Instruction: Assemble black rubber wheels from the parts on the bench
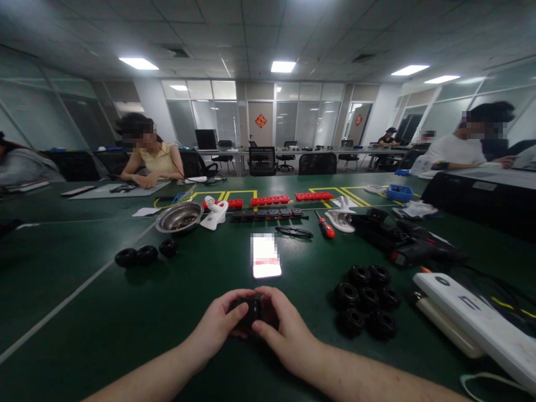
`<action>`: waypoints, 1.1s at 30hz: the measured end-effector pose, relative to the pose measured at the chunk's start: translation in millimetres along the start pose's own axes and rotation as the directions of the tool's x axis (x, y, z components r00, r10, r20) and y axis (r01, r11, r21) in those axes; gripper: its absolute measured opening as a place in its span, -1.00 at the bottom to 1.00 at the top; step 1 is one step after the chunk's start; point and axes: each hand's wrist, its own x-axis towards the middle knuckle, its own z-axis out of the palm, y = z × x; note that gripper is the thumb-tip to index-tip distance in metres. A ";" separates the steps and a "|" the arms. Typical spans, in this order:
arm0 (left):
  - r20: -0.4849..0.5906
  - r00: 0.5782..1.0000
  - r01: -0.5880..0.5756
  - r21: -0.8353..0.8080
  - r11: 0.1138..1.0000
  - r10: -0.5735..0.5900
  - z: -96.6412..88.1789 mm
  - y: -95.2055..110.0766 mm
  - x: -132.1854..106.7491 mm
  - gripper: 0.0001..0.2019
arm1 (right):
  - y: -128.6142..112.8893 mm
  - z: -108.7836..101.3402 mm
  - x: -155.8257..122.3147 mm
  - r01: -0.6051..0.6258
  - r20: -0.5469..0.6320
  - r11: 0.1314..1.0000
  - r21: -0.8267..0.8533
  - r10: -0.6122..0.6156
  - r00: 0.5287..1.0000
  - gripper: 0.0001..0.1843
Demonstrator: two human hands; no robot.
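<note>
My left hand [218, 324] and my right hand [285, 329] meet low in the middle of the green table [84, 290], both closed round one small black rubber wheel [250, 310]. The fingers cover most of it. A lit phone [266, 257] lies just beyond my hands. Several more black wheels [368, 298] sit in a cluster to the right, close to my right hand. Three black wheels [144, 254] lie apart on the left.
Farther back lie a metal bowl [179, 216], a red-handled screwdriver [325, 226], black pliers [295, 231], rows of red blocks [270, 199] and a black power tool [412, 245]. A white box [481, 324] lies at right. Other people sit at the left and right.
</note>
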 end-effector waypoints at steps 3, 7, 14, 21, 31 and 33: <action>-0.023 1.000 0.017 -0.016 1.000 -0.017 0.1 -1.6 1.4 -0.57 | 1.4 1.4 -1.1 0.032 -0.018 0.999 0.037 -0.031 0.999 -0.42; -0.029 1.000 0.009 -0.013 1.000 -0.009 2.8 0.5 -0.2 -0.58 | 3.2 0.4 0.4 0.013 -0.060 0.999 0.045 -0.010 0.998 -0.49; -0.028 1.000 0.007 0.032 0.999 -0.006 6.6 3.9 -2.6 -0.50 | 6.2 -0.9 5.2 -0.070 0.033 0.997 0.018 0.069 0.997 -0.75; -0.034 0.999 0.025 0.009 1.000 -0.025 3.9 4.6 -1.8 -0.55 | 1.2 -0.6 1.9 -0.050 0.022 0.996 -0.075 0.052 0.998 -0.52; -0.044 0.999 -0.008 0.032 0.999 0.010 3.4 0.7 -1.4 -0.59 | 3.1 -2.1 0.4 -0.048 -0.057 0.994 -0.095 0.043 0.997 -0.53; -0.035 0.999 -0.020 0.038 0.999 0.021 4.2 0.8 -0.9 -0.58 | 3.5 -2.3 1.9 -0.088 -0.015 0.987 -0.137 0.087 0.996 -0.62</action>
